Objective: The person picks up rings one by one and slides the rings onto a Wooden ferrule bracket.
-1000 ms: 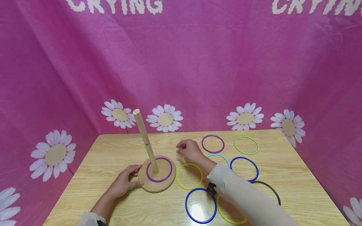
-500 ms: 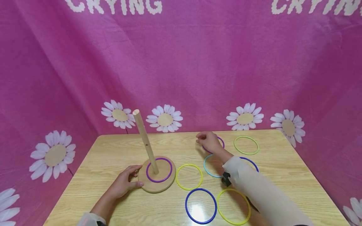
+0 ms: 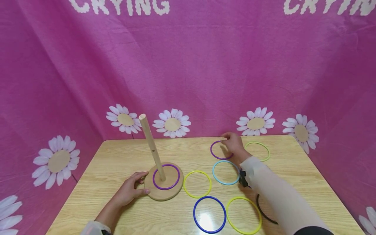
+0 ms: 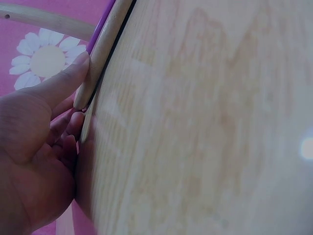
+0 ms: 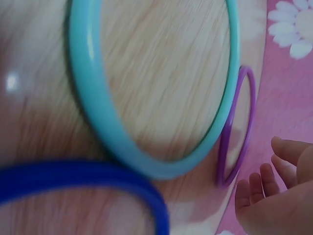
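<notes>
In the head view a wooden stand (image 3: 155,195) with an upright peg is at the table's left. One purple ring (image 3: 165,189) lies on its round base, around the peg. My left hand (image 3: 126,192) grips the base's left edge, thumb on top, fingers at its side in the left wrist view. At the back, my right hand (image 3: 234,144) hovers by the right side of another purple ring (image 3: 222,159). In the right wrist view its fingers are loosely bent, apart from that ring and holding nothing. A light blue ring (image 3: 226,184) lies just nearer.
A yellow-green ring (image 3: 257,142) is partly behind the right hand. Nearer lie a yellow ring (image 3: 197,171), a dark blue ring (image 3: 194,213), another yellow ring (image 3: 227,213) and a black ring (image 3: 258,204). My right forearm covers another blue ring (image 5: 98,172). Pink cloth hangs behind the table.
My right hand has moved right and back, away from beside the stand, to the purple ring at the back. My left hand has stayed on the base. The rings have not moved.
</notes>
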Action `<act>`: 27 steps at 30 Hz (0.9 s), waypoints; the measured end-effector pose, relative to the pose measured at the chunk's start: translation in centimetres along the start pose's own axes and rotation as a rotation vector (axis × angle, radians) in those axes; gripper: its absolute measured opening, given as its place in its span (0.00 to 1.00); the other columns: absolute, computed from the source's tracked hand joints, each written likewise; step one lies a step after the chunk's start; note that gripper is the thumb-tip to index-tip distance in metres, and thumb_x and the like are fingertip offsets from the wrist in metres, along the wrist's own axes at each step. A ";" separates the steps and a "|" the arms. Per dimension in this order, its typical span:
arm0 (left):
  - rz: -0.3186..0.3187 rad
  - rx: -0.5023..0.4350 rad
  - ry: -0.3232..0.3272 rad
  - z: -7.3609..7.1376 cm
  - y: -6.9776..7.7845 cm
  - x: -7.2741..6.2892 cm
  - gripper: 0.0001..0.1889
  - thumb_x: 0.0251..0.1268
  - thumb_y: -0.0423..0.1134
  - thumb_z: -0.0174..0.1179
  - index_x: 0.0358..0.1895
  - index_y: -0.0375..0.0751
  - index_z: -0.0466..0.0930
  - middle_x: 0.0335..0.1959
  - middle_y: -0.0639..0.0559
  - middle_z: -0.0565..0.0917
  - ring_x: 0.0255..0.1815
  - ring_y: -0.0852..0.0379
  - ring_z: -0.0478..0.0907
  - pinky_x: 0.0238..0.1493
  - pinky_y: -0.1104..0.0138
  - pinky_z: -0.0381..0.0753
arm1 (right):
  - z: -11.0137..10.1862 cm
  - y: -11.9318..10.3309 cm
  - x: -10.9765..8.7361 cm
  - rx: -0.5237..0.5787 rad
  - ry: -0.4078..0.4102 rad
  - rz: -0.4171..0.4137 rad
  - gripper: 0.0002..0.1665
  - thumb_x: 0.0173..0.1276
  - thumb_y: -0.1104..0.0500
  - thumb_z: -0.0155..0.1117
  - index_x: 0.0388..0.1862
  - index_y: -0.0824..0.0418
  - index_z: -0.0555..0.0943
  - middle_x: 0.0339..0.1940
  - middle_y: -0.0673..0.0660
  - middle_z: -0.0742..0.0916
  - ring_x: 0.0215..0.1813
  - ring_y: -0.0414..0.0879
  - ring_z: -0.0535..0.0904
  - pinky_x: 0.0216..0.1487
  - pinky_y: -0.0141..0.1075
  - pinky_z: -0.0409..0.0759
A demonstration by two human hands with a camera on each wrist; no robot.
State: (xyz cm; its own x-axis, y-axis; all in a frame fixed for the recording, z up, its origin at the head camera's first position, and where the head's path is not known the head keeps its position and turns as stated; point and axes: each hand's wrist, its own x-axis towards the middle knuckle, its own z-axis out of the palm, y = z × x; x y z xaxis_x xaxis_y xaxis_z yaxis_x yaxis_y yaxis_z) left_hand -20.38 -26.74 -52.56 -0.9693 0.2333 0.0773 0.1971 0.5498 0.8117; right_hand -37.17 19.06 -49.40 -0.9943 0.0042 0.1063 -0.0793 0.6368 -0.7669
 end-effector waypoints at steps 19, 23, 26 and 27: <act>-0.020 -0.001 -0.003 0.2 -0.2 0.1 0.38 0.53 0.35 0.79 0.69 0.31 0.75 0.59 0.42 0.78 0.48 0.58 0.72 0.51 0.71 0.72 | 0.2 3.0 0.5 0.022 0.019 0.110 0.17 0.68 0.72 0.62 0.55 0.73 0.83 0.54 0.69 0.85 0.59 0.61 0.77 0.65 0.50 0.76; -0.008 -0.019 0.001 0.1 -0.1 0.1 0.38 0.53 0.34 0.79 0.68 0.29 0.75 0.58 0.41 0.78 0.48 0.56 0.72 0.50 0.70 0.72 | 0.4 3.1 0.4 -0.028 0.044 0.086 0.15 0.68 0.71 0.62 0.52 0.71 0.84 0.50 0.68 0.86 0.56 0.61 0.78 0.62 0.50 0.78; 0.000 -0.030 0.004 0.1 0.0 0.0 0.37 0.53 0.33 0.79 0.68 0.28 0.75 0.58 0.41 0.78 0.48 0.54 0.72 0.49 0.70 0.73 | 0.6 3.1 0.4 -0.041 0.048 0.097 0.13 0.69 0.70 0.63 0.51 0.70 0.86 0.47 0.66 0.87 0.52 0.59 0.78 0.56 0.49 0.80; 0.001 -0.035 0.007 0.1 0.0 0.0 0.37 0.53 0.33 0.79 0.68 0.28 0.75 0.58 0.40 0.78 0.48 0.54 0.72 0.49 0.69 0.73 | 0.6 3.1 0.3 -0.038 0.047 0.106 0.13 0.69 0.70 0.63 0.50 0.69 0.86 0.47 0.66 0.86 0.51 0.58 0.78 0.55 0.48 0.80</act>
State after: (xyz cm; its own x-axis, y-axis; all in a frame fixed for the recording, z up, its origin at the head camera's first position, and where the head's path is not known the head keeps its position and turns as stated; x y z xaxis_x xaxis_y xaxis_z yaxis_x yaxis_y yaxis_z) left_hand -20.36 -26.66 -52.57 -0.9701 0.2281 0.0825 0.1932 0.5207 0.8316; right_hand -37.79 20.53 -52.10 -0.9925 0.1086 0.0560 0.0298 0.6600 -0.7507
